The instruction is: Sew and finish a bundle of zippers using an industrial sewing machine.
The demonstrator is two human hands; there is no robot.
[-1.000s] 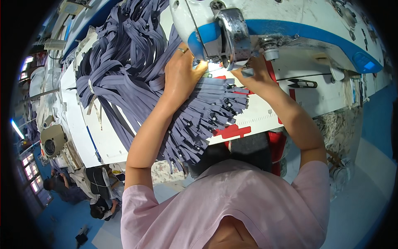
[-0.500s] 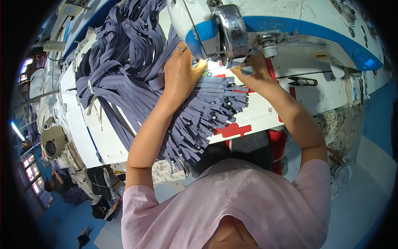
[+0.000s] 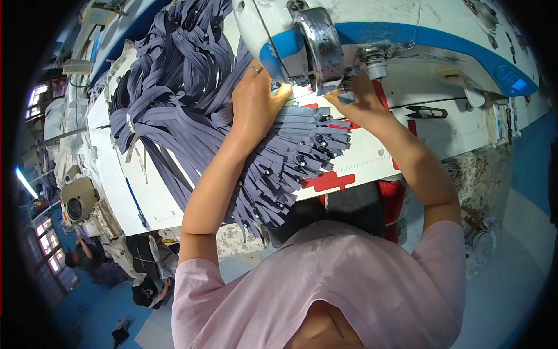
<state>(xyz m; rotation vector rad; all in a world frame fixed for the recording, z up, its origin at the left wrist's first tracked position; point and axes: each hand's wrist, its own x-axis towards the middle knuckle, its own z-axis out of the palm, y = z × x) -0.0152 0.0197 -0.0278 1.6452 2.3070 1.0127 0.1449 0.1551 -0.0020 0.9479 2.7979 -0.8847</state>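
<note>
Both my hands are close to the needle area of a white and blue sewing machine (image 3: 322,49). My left hand (image 3: 254,107), with a ring on one finger, is left of the needle. Its fingers are bent and its thumb points in at the lit spot; what it grips is hidden. From the other side my right hand (image 3: 366,103) reaches in, fingers drawn together and partly covered by the machine head. A large bundle of grey-blue zippers (image 3: 174,119) lies left of and beneath my left forearm, the ends with dark sliders (image 3: 302,157) fanned out toward me.
Black thread snips (image 3: 426,112) lie on the white table (image 3: 372,166) to the right. Red pieces (image 3: 329,181) are on the table's near edge. A blue pen-like stick (image 3: 135,202) lies at the left. Two people (image 3: 150,292) are at work at the far lower left.
The view has shifted slightly. Both hands stay beside the needle area in nearly the same pose, and the zipper bundle lies as before.
</note>
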